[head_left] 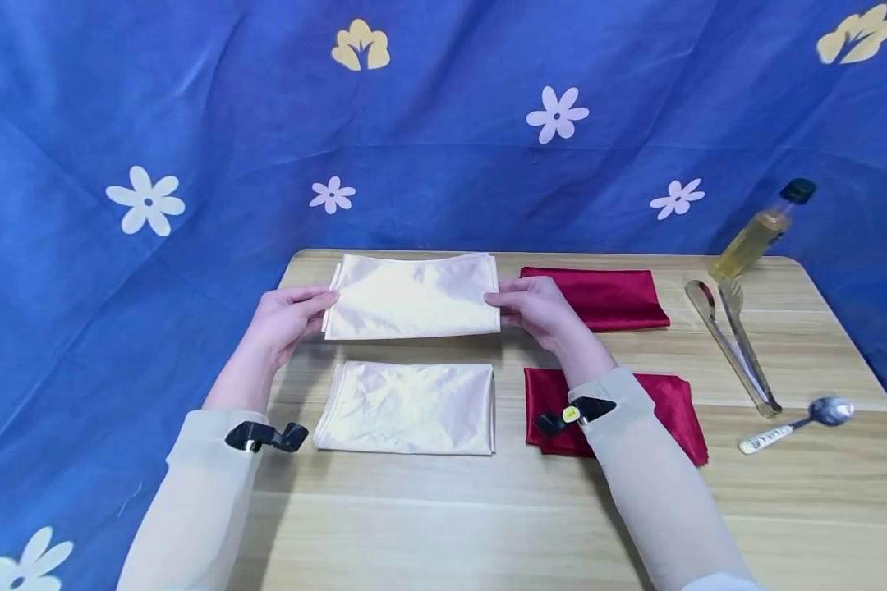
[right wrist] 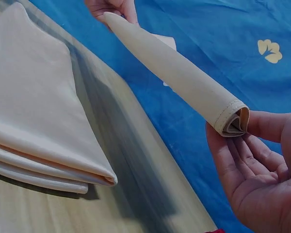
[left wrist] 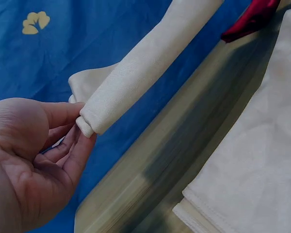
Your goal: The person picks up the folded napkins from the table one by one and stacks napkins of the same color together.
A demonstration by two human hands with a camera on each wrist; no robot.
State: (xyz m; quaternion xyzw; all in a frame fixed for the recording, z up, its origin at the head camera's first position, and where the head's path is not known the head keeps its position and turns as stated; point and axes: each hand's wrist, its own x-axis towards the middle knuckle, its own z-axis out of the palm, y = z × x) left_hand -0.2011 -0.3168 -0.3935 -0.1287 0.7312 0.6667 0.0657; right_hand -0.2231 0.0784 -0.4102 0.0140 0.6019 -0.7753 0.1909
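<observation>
Hands: well apart, facing each other, each with thumb and fingers clamped on an end of one held white cloth [head_left: 417,300].
Left hand [head_left: 291,316]: at 9 o'clock of that cloth, pinching its short edge, thumb uppermost.
Right hand [head_left: 535,308]: at 3 o'clock, pinching the opposite short edge; its wrist view shows folded layers and a line of stitching there.
Held cloth: folded into an oblong, raised off the wooden table [head_left: 384,533], a shadow on the wood beneath it. Taking it as the dial's centre in the head view, with 12 o'clock at the far edge, the rest lies as follows.
6 o'clock: near white cloth [head_left: 410,410], folded oblong, flat on the wood and apart from the raised one.
3 o'clock: far red cloth [head_left: 606,295], folded, partly behind the right hand; whether they touch cannot be told.
4 o'clock: near red cloth [head_left: 668,402], folded, partly hidden by the right forearm.
Just before 3 o'clock, well out: bottle [head_left: 754,242] of yellow liquid with a dark green cap.
Just after 3 o'clock: metal tongs [head_left: 733,353], their joined end pointing toward 5 o'clock.
Between 3 and 4 o'clock: spoon [head_left: 783,430] with a patterned white handle.
12 o'clock: blue curtain [head_left: 429,180] printed with white flowers, behind the table.
Sleeves: pale, the left sleeve [head_left: 199,492] at 8 o'clock, the right sleeve [head_left: 643,460] near 4.
</observation>
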